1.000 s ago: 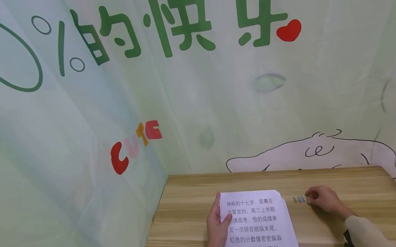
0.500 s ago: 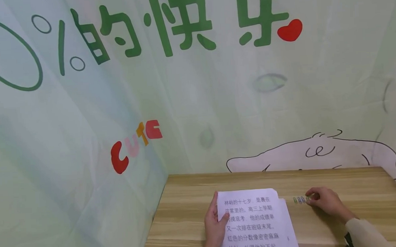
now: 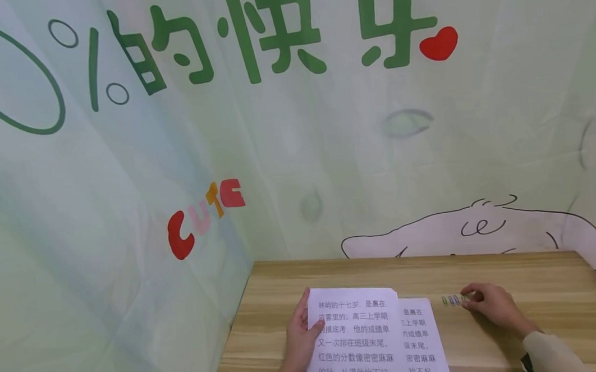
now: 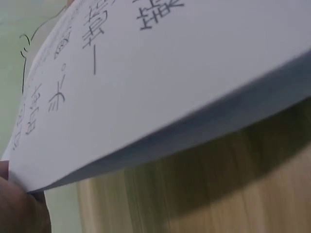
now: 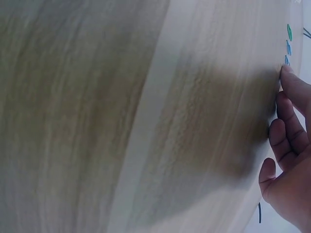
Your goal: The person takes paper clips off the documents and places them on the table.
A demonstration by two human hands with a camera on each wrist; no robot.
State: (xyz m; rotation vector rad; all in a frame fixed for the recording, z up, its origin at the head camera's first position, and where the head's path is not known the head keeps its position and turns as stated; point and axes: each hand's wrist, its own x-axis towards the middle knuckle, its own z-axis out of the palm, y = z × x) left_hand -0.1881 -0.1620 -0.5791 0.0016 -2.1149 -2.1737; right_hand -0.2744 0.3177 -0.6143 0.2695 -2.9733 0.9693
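My left hand [image 3: 297,339] grips the left edge of a printed sheet of paper [image 3: 354,340], thumb on top and fingers behind. In the left wrist view this paper [image 4: 160,92] is bowed and lifted off the table, its shaded underside showing. How many sheets it holds I cannot tell. Another printed sheet [image 3: 422,339] shows from beneath it on the right. Farther right, my right hand [image 3: 496,307] has thumb and forefinger curled together at the last paper clip [image 3: 464,299] of a row, partly covering it. Beyond it in the right wrist view are a green clip [image 5: 289,32] and blue ones.
The wooden table [image 3: 546,285] meets a light green printed fabric backdrop [image 3: 296,152] at its back and left edges. Several paper clips [image 3: 450,300] stand in a short row, close to the right side of the papers.
My left hand has slid the upper paper to the left, uncovering more of the printed sheet below. The right hand has stayed at the end of the clip row.
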